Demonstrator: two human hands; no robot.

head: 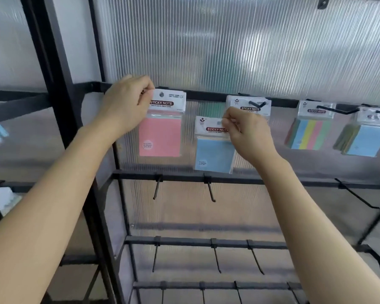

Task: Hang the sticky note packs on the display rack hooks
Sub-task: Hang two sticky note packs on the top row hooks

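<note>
Labels (161,103) "STICKY NOTE": left fingers (148,89) pinch pink pack (160,137), right fingers (228,120) pinch blue pack (213,154).

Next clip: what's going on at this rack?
A person is stocking a display rack with sticky note packs. The left hand pinches the top corner of a pink pack up at the top rail; whether it sits on a hook cannot be told. The right hand pinches the header of a blue pack, held below the rail and not hung. Other packs hang further right. The lower hooks hold nothing.
</note>
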